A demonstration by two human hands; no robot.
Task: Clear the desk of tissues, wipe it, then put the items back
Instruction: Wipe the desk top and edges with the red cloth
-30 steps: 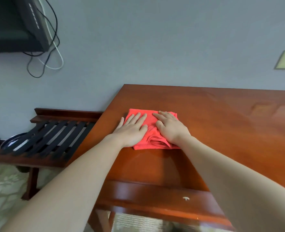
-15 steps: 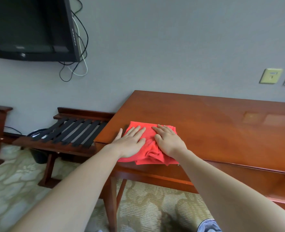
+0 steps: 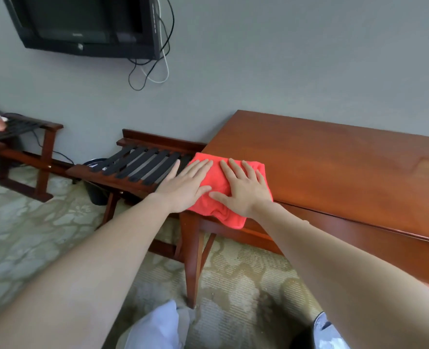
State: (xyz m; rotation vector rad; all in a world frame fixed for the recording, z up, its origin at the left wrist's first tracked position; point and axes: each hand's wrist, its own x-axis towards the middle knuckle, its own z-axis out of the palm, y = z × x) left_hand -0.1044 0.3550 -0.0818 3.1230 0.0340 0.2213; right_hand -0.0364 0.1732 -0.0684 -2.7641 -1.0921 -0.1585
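1. Pressed red cloth (image 3: pixel 229 217) flat at desk's (image 3: pixel 334 159) left front corner, left grip (image 3: pixel 185 187) and right grip (image 3: pixel 246 190) both released.
2. Overhung the edge; could have slipped to carpet (image 3: pixel 32 235) if pushed further left.

The single view comes from a wide-angle camera on the person's head, looking forward and down along both bare forearms, which loom large from 7 and 5 o'clock. The left hand (image 3: pixel 185 183) and right hand (image 3: pixel 246 190) lie near the frame's centre, flat on a crumpled red cloth (image 3: pixel 231 219). The frame is rolled, so the glossy reddish-brown wooden desk (image 3: pixel 334 167) slopes down toward 3 o'clock. The lens faces a grey wall, taking in a black wall-mounted television (image 3: pixel 87 23) at 11 o'clock, a dark wooden rack with black straps (image 3: pixel 142 165) at 9 o'clock and patterned beige carpet (image 3: pixel 233 273) at 6 o'clock.
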